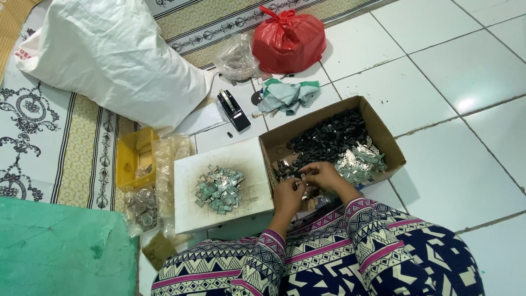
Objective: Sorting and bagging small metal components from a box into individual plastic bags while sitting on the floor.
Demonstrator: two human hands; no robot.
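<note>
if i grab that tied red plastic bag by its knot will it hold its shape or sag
The tied red plastic bag would probably sag: its thin film is already creased. It bulges full, so it may feel fairly heavy. Sitting wide on the white tiled floor, it seems unlikely to roll.

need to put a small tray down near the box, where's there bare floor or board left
Bare white tiles lie right of the cardboard box, and more behind it toward the red bag. The white board is bare around its pile of metal pieces. It is crowded by the yellow tub and where both hands meet.
</note>
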